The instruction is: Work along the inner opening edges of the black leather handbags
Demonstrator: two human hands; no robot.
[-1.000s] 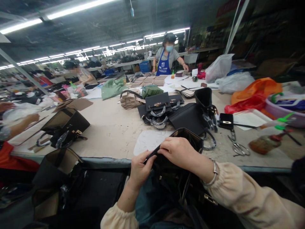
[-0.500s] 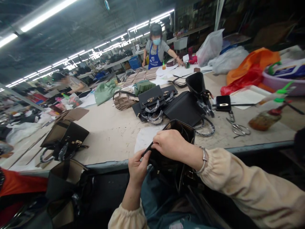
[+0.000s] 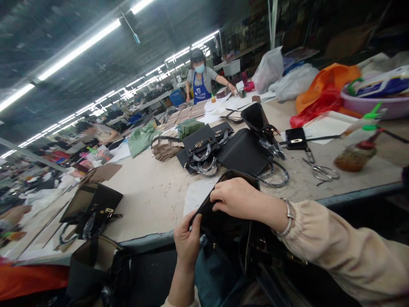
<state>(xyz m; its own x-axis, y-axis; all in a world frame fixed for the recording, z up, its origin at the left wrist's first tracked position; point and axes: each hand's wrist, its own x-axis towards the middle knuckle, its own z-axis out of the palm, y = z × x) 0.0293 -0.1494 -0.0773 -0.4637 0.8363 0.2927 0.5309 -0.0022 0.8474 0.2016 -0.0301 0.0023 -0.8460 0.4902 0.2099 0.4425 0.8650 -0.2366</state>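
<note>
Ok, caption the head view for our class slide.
Left hand gripping an open-topped black leather-look handbag, right hand curled at its rim.

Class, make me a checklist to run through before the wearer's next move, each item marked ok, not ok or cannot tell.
1. Left hand gripping the held bag: ok, thumb and fingers pinch its rim.
2. Right hand gripping too: cannot tell, it is at the rim but exact contact is unclear.
3. Inside of the held bag fully visible: not ok, it is dark and partly covered by the right hand.
4. Scissors away from both hands: ok, they lie apart on the table.
5. Table uncluttered: not ok, other bags and scissors lie on it.
</note>
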